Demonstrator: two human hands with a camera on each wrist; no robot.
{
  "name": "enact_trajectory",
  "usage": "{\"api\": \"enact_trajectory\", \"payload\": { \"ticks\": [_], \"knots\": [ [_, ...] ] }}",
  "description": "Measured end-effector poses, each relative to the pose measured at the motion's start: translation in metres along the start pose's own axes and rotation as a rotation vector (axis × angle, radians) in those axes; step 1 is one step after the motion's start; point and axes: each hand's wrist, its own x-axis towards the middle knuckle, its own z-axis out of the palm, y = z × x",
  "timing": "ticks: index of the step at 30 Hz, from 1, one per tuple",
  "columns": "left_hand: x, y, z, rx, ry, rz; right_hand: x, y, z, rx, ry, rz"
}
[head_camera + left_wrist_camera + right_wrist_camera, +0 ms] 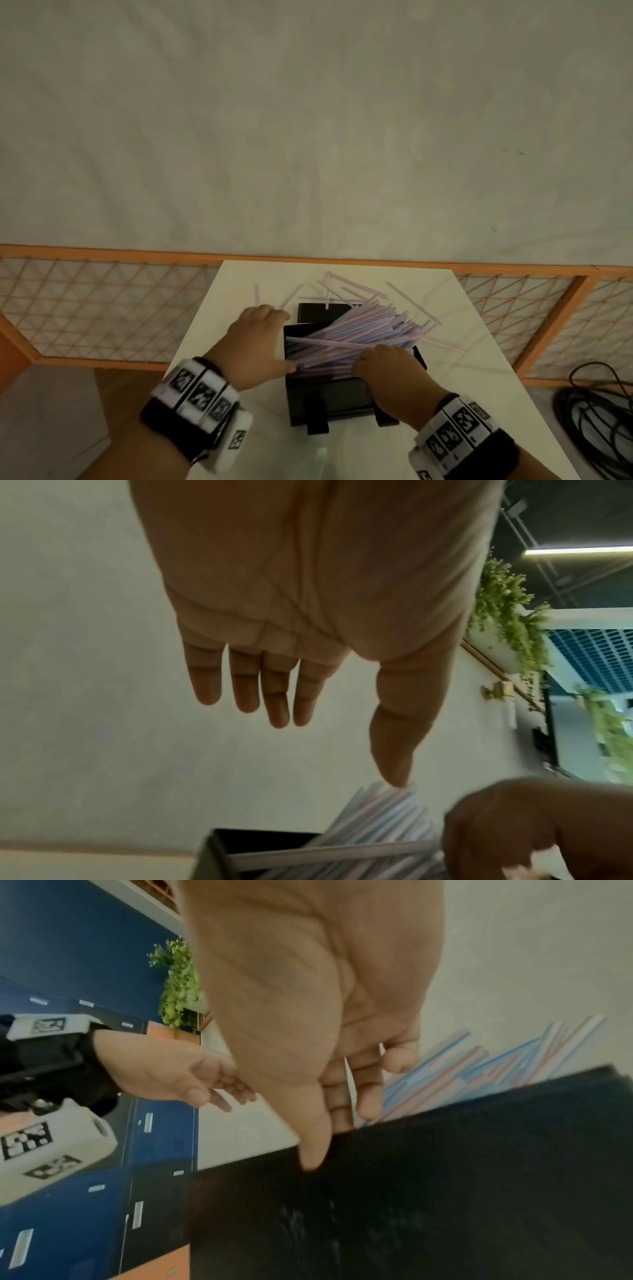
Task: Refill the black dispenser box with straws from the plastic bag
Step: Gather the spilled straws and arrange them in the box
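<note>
A white tabletop (239, 291) carries a black dispenser box (329, 397) standing near its middle, closer to the near edge. The box is open at the top, and a thick bundle of pale pink and blue straws (359, 332) lies slanted in it, the lower ends inside the box and the upper ends fanning out over its far right rim. More loose straws (342, 284) lie scattered flat on the tabletop beyond the box, toward the far edge, and a few lie to the right of it.

The left hand (255, 346) is at the left side of the box, fingers straight and spread, holding nothing; its thumb tip touches the ends of the bundled straws. The right hand (387, 366) rests on top of the bundle at the near right part of the box, its fingers lying loosely bent on the straws and its thumb down against the black front of the box. It is not clear whether it pinches any straw. Both wrists wear black bands with white marker blocks (202, 390).

Off the right edge of the tabletop, a coil of black cable (596, 418) lies on the floor. An orange lattice railing (102, 305) runs behind the far edge.
</note>
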Motion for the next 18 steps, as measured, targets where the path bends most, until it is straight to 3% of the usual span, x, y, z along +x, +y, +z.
{"api": "enact_trajectory", "payload": {
  "ticks": [3, 5, 9, 11, 18],
  "knots": [
    [0.036, 0.030, 0.008, 0.083, -0.099, 0.060, -0.004, 0.003, -0.008, 0.058, 0.125, 0.024],
    [0.055, 0.042, 0.020, 0.160, -0.179, 0.061, -0.005, 0.009, -0.010, 0.028, 0.176, 0.126],
    [0.074, 0.052, 0.044, 0.216, -0.271, 0.090, 0.002, 0.027, -0.005, 0.057, 0.006, 0.485],
    [0.077, 0.055, 0.058, 0.210, -0.275, 0.096, 0.008, 0.037, 0.004, 0.154, -0.020, 0.595],
    [0.082, 0.058, 0.071, 0.126, -0.251, 0.111, 0.015, 0.037, 0.017, 0.594, 0.237, 0.550]
  ]
}}
